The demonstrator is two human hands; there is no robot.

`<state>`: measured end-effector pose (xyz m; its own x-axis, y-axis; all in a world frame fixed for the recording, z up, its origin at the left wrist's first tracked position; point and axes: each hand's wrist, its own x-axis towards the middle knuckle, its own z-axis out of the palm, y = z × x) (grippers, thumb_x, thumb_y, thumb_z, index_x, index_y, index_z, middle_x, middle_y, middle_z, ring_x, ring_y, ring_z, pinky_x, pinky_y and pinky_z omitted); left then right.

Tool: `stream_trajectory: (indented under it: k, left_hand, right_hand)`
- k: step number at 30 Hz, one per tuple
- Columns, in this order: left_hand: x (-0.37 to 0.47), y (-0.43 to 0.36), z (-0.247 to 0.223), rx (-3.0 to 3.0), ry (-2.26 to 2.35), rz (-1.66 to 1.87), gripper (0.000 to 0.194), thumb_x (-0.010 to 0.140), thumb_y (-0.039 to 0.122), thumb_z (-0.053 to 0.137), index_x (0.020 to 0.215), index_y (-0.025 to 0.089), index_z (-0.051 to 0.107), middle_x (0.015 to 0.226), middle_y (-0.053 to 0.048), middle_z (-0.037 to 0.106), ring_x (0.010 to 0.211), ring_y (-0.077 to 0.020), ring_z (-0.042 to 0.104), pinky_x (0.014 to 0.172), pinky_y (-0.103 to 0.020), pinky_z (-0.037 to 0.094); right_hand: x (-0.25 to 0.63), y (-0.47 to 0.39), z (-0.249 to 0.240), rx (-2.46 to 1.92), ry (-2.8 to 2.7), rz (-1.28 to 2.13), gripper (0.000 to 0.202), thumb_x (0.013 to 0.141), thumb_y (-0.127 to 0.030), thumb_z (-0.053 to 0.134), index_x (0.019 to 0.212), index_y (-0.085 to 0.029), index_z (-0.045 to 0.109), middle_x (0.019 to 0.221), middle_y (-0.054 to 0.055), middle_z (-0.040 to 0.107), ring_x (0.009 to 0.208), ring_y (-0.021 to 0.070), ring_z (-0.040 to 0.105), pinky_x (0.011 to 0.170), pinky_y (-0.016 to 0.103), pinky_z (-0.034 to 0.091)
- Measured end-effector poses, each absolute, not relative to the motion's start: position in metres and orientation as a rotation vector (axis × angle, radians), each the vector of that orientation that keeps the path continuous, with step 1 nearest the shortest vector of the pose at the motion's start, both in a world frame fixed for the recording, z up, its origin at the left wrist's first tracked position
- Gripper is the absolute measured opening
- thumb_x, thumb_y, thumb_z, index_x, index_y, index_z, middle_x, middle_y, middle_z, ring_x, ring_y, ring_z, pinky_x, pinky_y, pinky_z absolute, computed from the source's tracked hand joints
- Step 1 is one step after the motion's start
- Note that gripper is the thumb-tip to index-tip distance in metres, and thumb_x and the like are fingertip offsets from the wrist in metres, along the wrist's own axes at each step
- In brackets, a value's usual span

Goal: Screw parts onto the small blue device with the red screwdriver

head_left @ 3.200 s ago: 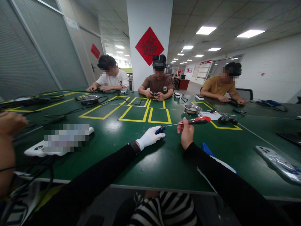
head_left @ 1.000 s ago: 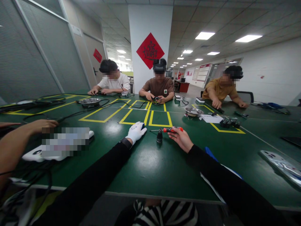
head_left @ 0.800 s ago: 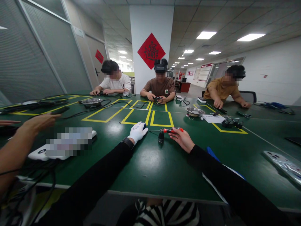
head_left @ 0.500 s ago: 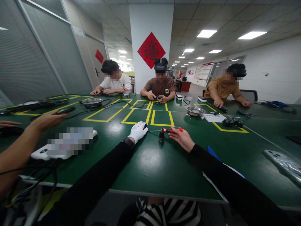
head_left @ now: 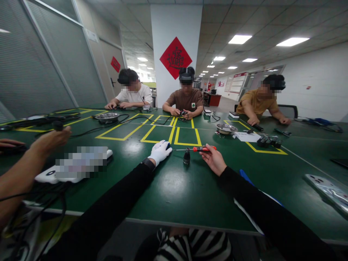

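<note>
My left hand [head_left: 160, 152], in a white glove with dark blue fingertips, rests closed on the green table [head_left: 168, 203]. Whatever may be under its fingers is hidden. Between thumb and fingers, my bare right hand [head_left: 213, 159] grips a screwdriver [head_left: 202, 149] by its red and black handle. The thin shaft lies level and points left, its tip just short of the gloved fingers. A small black cone-shaped part [head_left: 186, 157] stands upright between my hands, close under the shaft.
At left, a co-worker's hand [head_left: 50, 143] holds a dark object above a white phone [head_left: 73, 166]. Metal bowls [head_left: 226, 128], black parts [head_left: 269, 142], and paper [head_left: 247, 136] lie farther back. A clear-cased phone [head_left: 327, 192] lies right. Three people sit opposite.
My right hand has drawn the screwdriver slightly right, so its tip is farther from my left hand. The co-worker's hand at left has turned its dark object. My left hand has barely moved.
</note>
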<state>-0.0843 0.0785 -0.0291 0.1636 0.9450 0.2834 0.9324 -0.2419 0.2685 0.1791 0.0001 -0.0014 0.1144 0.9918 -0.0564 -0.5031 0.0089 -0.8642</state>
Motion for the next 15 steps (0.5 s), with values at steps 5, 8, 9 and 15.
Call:
stream_trajectory:
  k: [5, 8, 9, 15]
  left_hand:
    - [-0.0840, 0.0773, -0.0281, 2.379, 1.905, 0.606, 0.055, 0.085, 0.052, 0.044, 0.128, 0.020, 0.051, 0.139, -0.012, 0.044, 0.130, -0.0274, 0.038, 0.107, -0.037, 0.029]
    - [-0.0844, 0.0791, -0.0302, 2.387, 1.882, 0.636, 0.056, 0.084, 0.053, 0.045, 0.127, 0.019, 0.052, 0.138, -0.012, 0.046, 0.129, -0.0278, 0.039, 0.107, -0.037, 0.029]
    - [-0.0844, 0.0798, -0.0310, 2.390, 1.877, 0.655, 0.055, 0.084, 0.053, 0.044, 0.126, 0.019, 0.052, 0.137, -0.012, 0.047, 0.129, -0.0276, 0.039, 0.106, -0.037, 0.030]
    - [-0.0854, 0.0814, -0.0312, 2.428, 1.855, 0.746, 0.041, 0.091, 0.040, 0.034, 0.117, 0.020, 0.058, 0.128, -0.009, 0.055, 0.120, -0.0223, 0.049, 0.103, -0.033, 0.035]
  right_hand:
    - [0.1804, 0.0015, -0.0017, -0.884, -0.672, 1.337, 0.012, 0.082, -0.026, 0.063, 0.075, -0.016, 0.061, 0.070, 0.003, 0.072, 0.061, 0.0121, 0.068, 0.050, 0.018, 0.053]
    - [0.1810, 0.0024, -0.0012, -0.885, -0.658, 1.335, 0.013, 0.082, -0.027, 0.063, 0.074, -0.016, 0.061, 0.070, 0.003, 0.072, 0.060, 0.0121, 0.068, 0.049, 0.018, 0.052]
    - [0.1812, 0.0026, -0.0009, -0.882, -0.652, 1.337, 0.014, 0.082, -0.027, 0.063, 0.074, -0.016, 0.060, 0.070, 0.004, 0.072, 0.060, 0.0121, 0.068, 0.049, 0.018, 0.052]
    - [0.1824, 0.0033, -0.0014, -0.866, -0.628, 1.347, 0.014, 0.082, -0.027, 0.063, 0.074, -0.016, 0.060, 0.071, 0.004, 0.072, 0.061, 0.0119, 0.067, 0.050, 0.018, 0.052]
